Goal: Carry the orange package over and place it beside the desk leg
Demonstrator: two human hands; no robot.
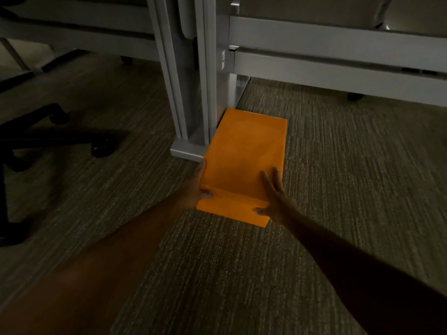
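Observation:
The orange package lies flat on the carpet, its left long edge right beside the grey metal desk leg and its foot. A flat orange flap sticks out at the near end. My left hand grips the package's near left corner, thumb on top, fingers along the side. On the near right corner rests my right hand, fingers spread over the top and thumb on the flap.
A black office chair base with castors stands on the carpet to the left. Grey desk rails run across the back right, with a small castor under them. Striped carpet spreads to the right and toward me.

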